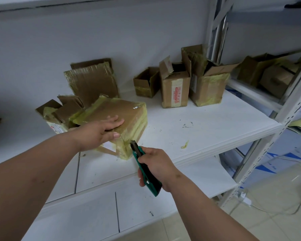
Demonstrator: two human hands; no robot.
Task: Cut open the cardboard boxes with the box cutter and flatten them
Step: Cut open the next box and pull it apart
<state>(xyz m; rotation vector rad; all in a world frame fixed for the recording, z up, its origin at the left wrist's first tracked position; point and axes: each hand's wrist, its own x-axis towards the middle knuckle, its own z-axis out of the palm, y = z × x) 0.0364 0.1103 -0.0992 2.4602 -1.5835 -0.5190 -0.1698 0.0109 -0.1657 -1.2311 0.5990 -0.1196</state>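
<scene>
Fingers (115,120) of the left hand (101,131) press flat on the taped box (127,110) at the shelf's (215,122) near left. Right hand (156,166) clamps the green box cutter (142,164), tip at the near corner. Best cut runs along the tape seam, away from the thumb.

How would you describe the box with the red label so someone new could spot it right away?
On the white shelf, look at the row of open boxes standing against the back wall. The box with the red label is the middle one of three, upright and tall. Only it has a white tape strip and red printed label on its front; its neighbours wear yellowish tape.
</scene>
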